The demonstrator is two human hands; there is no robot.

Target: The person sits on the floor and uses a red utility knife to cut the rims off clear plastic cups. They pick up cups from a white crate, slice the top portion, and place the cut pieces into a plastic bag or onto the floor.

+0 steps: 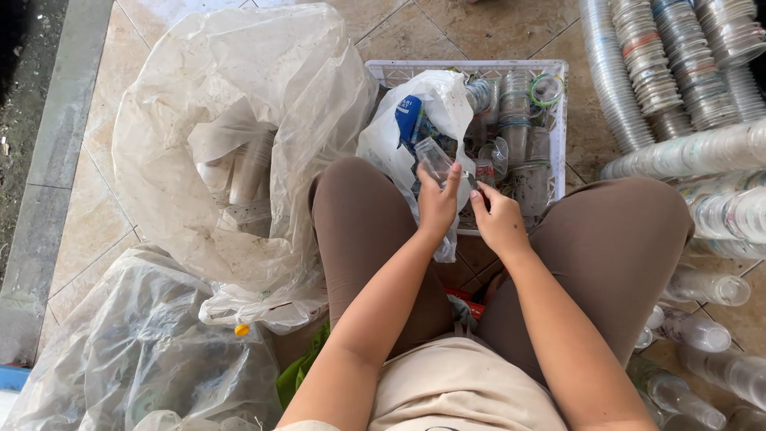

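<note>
My left hand [437, 203] grips a clear plastic cup [436, 157], held tilted over the near side of a white plastic crate [558, 120]. My right hand [499, 219] is close beside it and pinches a small dark tool [474, 183] whose tip points toward the cup. Both hands hover between my knees, above the crate's front edge. The crate holds several clear cups [515, 112] and a white plastic bag [435, 104] with blue wrappers inside.
A big open clear bag [239, 136] with several cups stands at the left. A second crumpled bag [136, 351] lies at the lower left. Long stacks of nested clear cups [678, 72] lie at the right on the tiled floor.
</note>
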